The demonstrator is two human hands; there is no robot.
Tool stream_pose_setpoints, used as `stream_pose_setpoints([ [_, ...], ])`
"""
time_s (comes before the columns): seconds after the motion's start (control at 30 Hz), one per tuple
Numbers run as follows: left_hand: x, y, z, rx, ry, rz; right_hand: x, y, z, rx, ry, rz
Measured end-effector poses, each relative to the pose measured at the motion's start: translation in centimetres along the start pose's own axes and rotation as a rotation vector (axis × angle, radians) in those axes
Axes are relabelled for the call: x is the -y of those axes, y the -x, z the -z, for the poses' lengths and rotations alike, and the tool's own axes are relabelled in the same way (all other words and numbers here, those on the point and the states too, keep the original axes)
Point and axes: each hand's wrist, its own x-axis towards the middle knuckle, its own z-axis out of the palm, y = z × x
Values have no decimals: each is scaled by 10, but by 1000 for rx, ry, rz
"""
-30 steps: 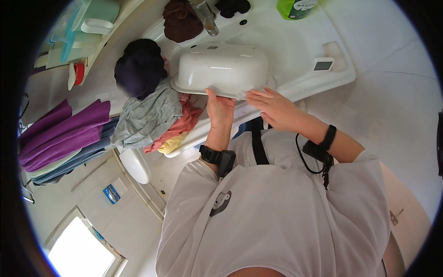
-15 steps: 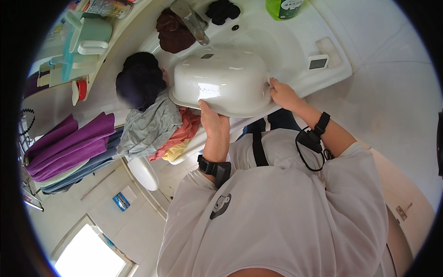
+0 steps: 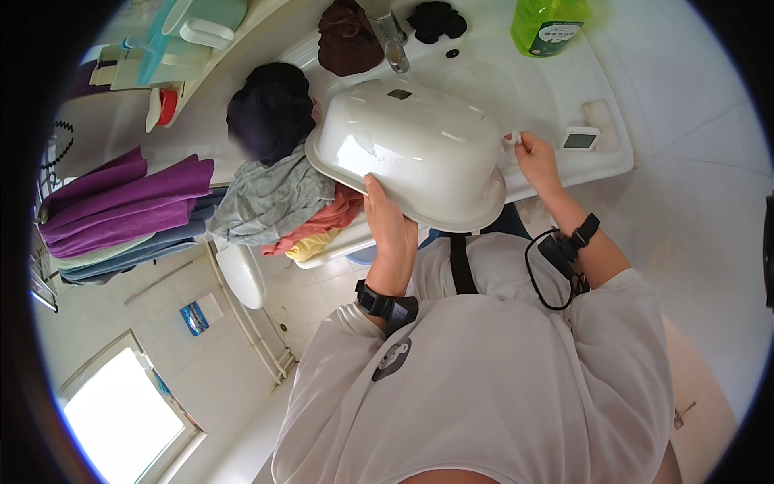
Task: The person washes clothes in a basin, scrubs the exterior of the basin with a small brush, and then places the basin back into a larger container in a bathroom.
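A white basin (image 3: 427, 121) is tipped over the sink (image 3: 516, 90), its outer bottom turned up and its rim slanting toward my body. My left hand (image 3: 389, 222) grips the rim on the near side, thumb on the outside; its other fingers are hidden. Off the basin's right end, my right hand (image 3: 538, 164) is closed in a pinch on a small white scrap (image 3: 513, 139), too small to identify. Left of the basin lie a dark bundle of cloth (image 3: 270, 117), a grey garment (image 3: 274, 200), a coral cloth (image 3: 326, 222) and a yellow cloth (image 3: 310, 245).
Behind the basin are a faucet (image 3: 393, 44), a brown cloth (image 3: 349, 36) and a black cloth (image 3: 438, 22). A green bottle (image 3: 548, 26) and a small white display (image 3: 580, 139) stand on the sink's right side. Purple towels (image 3: 137, 210) hang at the left.
My right hand has come off the basin's end and now pinches a small white scrap apart from it. The basin's right end has swung nearer to me, while my left hand keeps its grip.
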Motion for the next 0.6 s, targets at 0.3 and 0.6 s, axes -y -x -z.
stream_pose_setpoints([
  [0.3, -4, 19, -7, -36, -9, -65, 120, 36, 13, -118, -273, 611],
  [0.6, -6, 29, -17, -58, 6, -105, 125, 45, 12, 119, -464, 524],
])
